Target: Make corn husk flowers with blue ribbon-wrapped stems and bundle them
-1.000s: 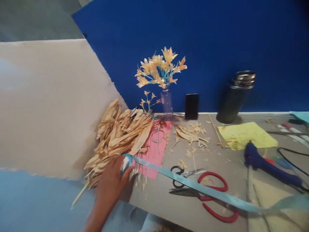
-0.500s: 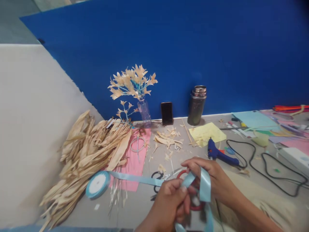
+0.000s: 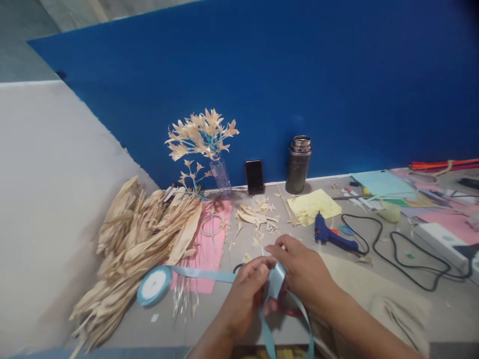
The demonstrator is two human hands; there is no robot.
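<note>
Between my two hands runs a light blue satin ribbon (image 3: 277, 280), folded over into a loop. My left hand (image 3: 249, 286) pinches it, with the thumb on top. My right hand (image 3: 299, 267) is close beside it, fingers curled on the upper part of the loop. Loose ribbon hangs below both hands toward the table's front edge. To the left, a flat stretch of ribbon leads back to its spool (image 3: 154, 285). Red-handled scissors (image 3: 290, 305) lie partly hidden beneath my hands. Some fingertips are covered by the ribbon and the other hand.
Dried corn husks (image 3: 145, 234) are heaped at left beside pink paper (image 3: 219, 249). Husk flowers (image 3: 204, 132) stand in a clear bottle (image 3: 220, 174). A phone (image 3: 254, 177), an open flask (image 3: 298, 164), a blue glue gun (image 3: 333, 235) and its black cord lie across the back and right.
Both hands have moved left and closer together. The ribbon loop has become smaller and tighter between them, and more loose ribbon hangs below. The view has shifted slightly.
</note>
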